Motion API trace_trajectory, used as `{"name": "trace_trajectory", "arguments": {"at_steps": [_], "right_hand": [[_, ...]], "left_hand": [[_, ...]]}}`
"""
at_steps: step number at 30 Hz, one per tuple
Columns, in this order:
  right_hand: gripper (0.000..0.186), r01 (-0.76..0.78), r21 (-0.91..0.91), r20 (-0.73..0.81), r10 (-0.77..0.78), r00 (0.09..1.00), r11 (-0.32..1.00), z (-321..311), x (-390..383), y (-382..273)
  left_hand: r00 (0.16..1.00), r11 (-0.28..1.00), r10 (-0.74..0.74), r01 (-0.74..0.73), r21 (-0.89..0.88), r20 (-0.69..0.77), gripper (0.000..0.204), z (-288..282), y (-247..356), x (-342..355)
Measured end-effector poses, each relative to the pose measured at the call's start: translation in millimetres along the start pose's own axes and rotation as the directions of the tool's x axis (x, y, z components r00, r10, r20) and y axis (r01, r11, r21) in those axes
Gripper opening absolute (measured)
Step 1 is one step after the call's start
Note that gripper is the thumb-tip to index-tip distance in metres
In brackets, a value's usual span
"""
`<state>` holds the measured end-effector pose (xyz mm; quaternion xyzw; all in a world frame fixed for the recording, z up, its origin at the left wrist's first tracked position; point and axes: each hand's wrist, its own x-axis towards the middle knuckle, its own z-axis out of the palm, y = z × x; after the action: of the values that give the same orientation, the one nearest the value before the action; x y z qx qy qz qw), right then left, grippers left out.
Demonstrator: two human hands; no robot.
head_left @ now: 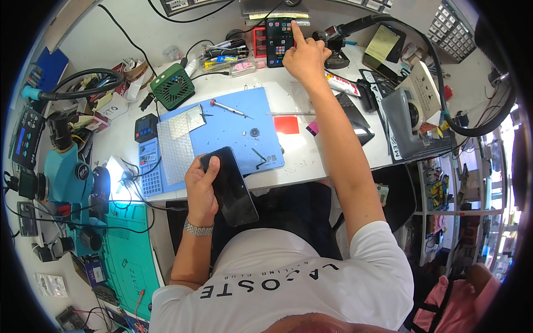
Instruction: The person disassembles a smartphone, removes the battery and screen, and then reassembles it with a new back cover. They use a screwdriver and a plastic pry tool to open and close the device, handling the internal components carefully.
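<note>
Left hand: bare left hand [201, 186], clamped on dark slim smartphone with black glossy screen [237, 194]; thumb on the front near the upper left edge, other fingers mostly hidden behind.
Handheld phone: screen unlit, tilted, above the person's lap, just off the front edge of the white bench [304, 151].
Right hand: bare right hand [307, 58], arm stretched forward; index finger out, apart from the other, curled fingers; nothing seen gripped.
Second phone: dark upright smartphone with lit screen of small app icons [276, 40], back of bench; index fingertip over the screen's upper right corner, contact cannot tell.
Wrist: silver metal-link watch [198, 228], left side.
Mat: light blue rectangular work mat [233, 125], between the person and the bench's back. On it: slim silver-and-red screwdriver [229, 107], small round dark part [254, 132], clear bubble-wrap sheet [174, 152] at left.
Behind mat, left: green boxy fan with round grille [172, 87].
Right of mat: flat red square [286, 125].
Far left: teal-and-black microscope [69, 175], by green work mat [125, 250].
</note>
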<state>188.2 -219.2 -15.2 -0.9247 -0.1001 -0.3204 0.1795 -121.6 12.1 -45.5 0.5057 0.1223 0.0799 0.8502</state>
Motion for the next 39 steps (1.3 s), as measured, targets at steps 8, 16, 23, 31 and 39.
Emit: {"name": "trace_trajectory", "arguments": {"at_steps": [8, 16, 23, 31, 39], "right_hand": [[0.058, 0.021, 0.001, -0.092, -0.021, 0.996, 1.0, 0, -10, 14], [0.046, 0.046, 0.014, -0.18, -0.043, 0.983, 0.999, 2, -10, 24], [0.034, 0.074, 0.099, -0.228, -0.049, 0.972, 0.992, 11, -8, 22], [0.026, -0.103, 0.669, 0.321, -0.161, 0.933, 0.736, -113, -68, -72], [0.021, -0.118, 0.841, 0.336, -0.337, 0.879, 0.529, -163, -171, -116]], "left_hand": [[1.0, 1.0, 0.001, -0.001, -0.026, -0.003, 0.021, 1, 0, 0], [1.0, 1.0, 0.0, 0.0, 0.008, -0.021, 0.021, -1, -4, 2], [0.998, 0.998, -0.055, 0.056, -0.042, 0.027, 0.02, 8, 5, -3], [0.998, 0.998, 0.058, -0.058, -0.011, 0.012, 0.028, 2, 1, -3], [0.915, 0.88, 0.38, -0.402, 0.253, 0.134, 0.03, 19, 12, -30]]}}
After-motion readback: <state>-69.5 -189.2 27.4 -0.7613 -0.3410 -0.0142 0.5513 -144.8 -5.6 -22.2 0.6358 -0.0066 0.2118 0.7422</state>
